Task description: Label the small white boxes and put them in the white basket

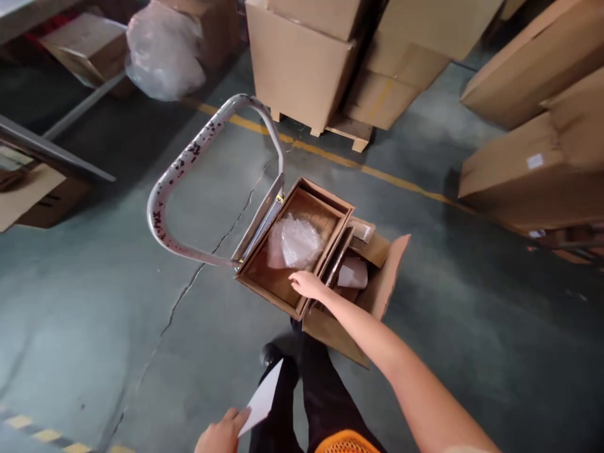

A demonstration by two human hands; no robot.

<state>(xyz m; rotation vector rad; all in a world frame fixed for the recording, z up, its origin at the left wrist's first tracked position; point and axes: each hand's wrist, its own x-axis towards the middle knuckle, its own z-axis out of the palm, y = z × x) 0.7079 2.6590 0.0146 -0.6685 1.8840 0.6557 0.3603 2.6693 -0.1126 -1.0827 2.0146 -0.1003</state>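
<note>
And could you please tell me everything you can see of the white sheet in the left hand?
The white sheet is thin, flat and looks like paper or card. The side that shows is plain, with no printing that can be made out. Seen at a slant, it narrows to a sharp corner at its far end. The left hand grips its near end, and the rest sticks out in front of the dark trousers.

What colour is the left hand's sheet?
The sheet is white, best seen in the head view.
</note>
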